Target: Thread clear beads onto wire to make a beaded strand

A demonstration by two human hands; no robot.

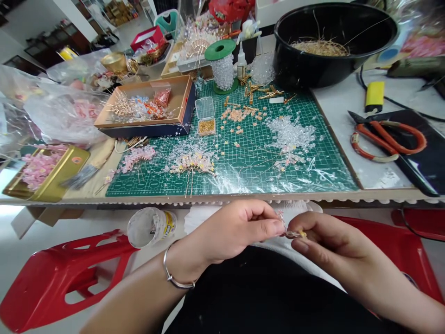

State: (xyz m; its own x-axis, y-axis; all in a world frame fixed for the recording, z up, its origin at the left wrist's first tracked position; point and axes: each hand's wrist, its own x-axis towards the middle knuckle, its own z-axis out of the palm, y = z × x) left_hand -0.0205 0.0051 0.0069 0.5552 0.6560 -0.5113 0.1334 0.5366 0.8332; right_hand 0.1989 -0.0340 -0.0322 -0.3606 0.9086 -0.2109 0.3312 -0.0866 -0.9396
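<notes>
Item in hand: a small beaded piece [290,232], pinched between your left hand [232,232] and right hand [330,243], fingertips almost touching, held over your lap just below the table edge [222,199]; grip it close to the bead and turn with the fingertips only, so the fine part does not bend, I judge. On the table: green cutting mat [250,157] with loose beads, a finished hairpin [191,164], orange-handled scissors [385,139], black bowl [333,41]. Writing: the mat's print and the jar [151,226] label are too blurred to read.

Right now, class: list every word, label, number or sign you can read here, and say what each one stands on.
None can be read.
Green cutting mat: white print, too blurred.
Gold tin: round orange mark, unreadable.
White jar: yellow label, too small.
Glue bottle: label too small.
</notes>
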